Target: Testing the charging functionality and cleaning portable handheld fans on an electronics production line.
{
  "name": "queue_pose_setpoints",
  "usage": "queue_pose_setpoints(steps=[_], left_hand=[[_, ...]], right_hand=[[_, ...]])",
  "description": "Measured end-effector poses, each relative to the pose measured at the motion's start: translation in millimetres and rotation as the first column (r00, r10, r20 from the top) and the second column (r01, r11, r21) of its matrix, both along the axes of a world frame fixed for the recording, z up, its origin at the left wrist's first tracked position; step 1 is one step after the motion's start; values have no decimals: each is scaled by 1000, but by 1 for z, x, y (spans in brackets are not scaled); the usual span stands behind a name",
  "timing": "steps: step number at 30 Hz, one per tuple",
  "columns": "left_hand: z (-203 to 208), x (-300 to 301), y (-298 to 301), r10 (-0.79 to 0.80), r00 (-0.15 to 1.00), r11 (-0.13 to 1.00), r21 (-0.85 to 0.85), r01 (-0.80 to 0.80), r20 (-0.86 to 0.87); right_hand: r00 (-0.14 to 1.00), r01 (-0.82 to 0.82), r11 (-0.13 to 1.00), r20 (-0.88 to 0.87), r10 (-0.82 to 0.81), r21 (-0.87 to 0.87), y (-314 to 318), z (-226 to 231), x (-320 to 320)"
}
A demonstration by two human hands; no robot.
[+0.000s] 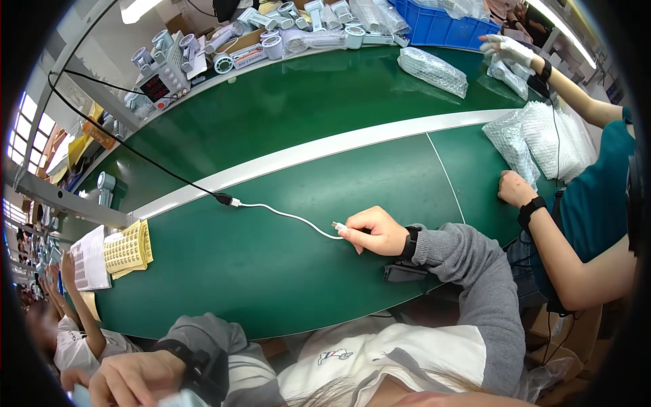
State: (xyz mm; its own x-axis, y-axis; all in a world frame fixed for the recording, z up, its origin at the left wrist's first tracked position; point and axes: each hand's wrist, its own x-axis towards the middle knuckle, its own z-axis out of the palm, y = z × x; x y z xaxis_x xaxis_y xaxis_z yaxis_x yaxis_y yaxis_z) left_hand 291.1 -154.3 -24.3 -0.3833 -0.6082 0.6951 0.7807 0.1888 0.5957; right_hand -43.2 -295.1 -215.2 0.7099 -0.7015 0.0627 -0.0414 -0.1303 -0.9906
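Over the green worktable [224,278], my right hand [376,230] pinches the white USB cable [288,215] just behind its small plug, which points up and left. The cable's other end joins a black lead [169,173] coming from the upper left. Low at the left, my left hand [132,380] is curled beside the table's near edge, around a light-blue plastic thing [81,395]. The picture's rim cuts that thing off, so its full shape is hidden.
A power supply [161,85] stands at the back left beside several handheld fans [272,46]. Sticker sheets [127,247] lie at left. A co-worker's hand [517,188] rests by bubble-wrap bags [556,139] at right. A blue crate [441,26] stands behind; a dark device [405,273] lies near my right wrist.
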Motion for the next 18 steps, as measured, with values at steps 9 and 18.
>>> queue_pose_setpoints(steps=[9,18], left_hand=[[-29,-88,-69,811,395,505,-174,-846,431],[-134,-191,-202,261,306,688,46,-724,916]], right_hand=[[999,-35,999,23,35,18,0,0,-6],[960,-263,958,71,272,-118,4,-3,-8]])
